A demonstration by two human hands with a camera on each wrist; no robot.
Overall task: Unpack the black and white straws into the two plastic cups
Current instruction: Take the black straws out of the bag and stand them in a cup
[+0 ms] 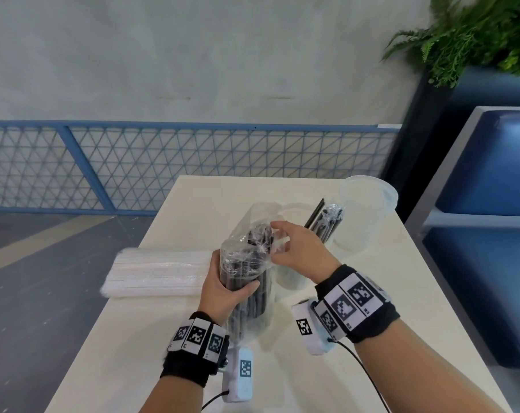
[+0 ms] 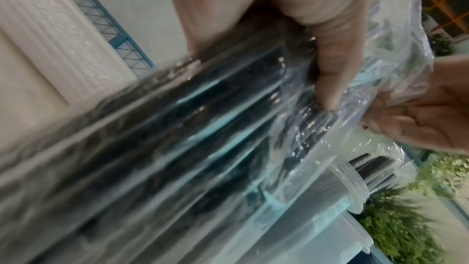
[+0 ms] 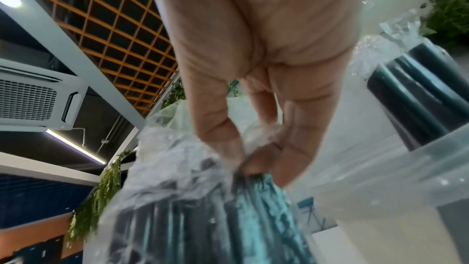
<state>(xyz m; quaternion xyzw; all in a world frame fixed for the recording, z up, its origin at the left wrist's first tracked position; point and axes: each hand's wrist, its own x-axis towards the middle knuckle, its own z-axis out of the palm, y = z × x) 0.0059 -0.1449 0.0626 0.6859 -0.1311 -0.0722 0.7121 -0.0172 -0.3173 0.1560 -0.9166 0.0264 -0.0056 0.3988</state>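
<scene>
The bag of black straws [image 1: 249,275] looks crinkled and shiny, standing nearly upright above the table [image 1: 175,347]. The left hand [image 1: 223,287] wraps its middle; the right hand [image 1: 297,248] pinches the plastic at its top. Behind, a plastic cup [image 1: 363,216] stands beside wrapped black straws [image 1: 324,222]. White straws [image 1: 160,272] lie bagged at the table's left edge.

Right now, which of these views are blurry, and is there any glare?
Head view: mostly sharp, the fern smeared. Left wrist: heavy motion blur across the bag of black straws. Right wrist: glare from the ceiling light, plastic soft.
</scene>
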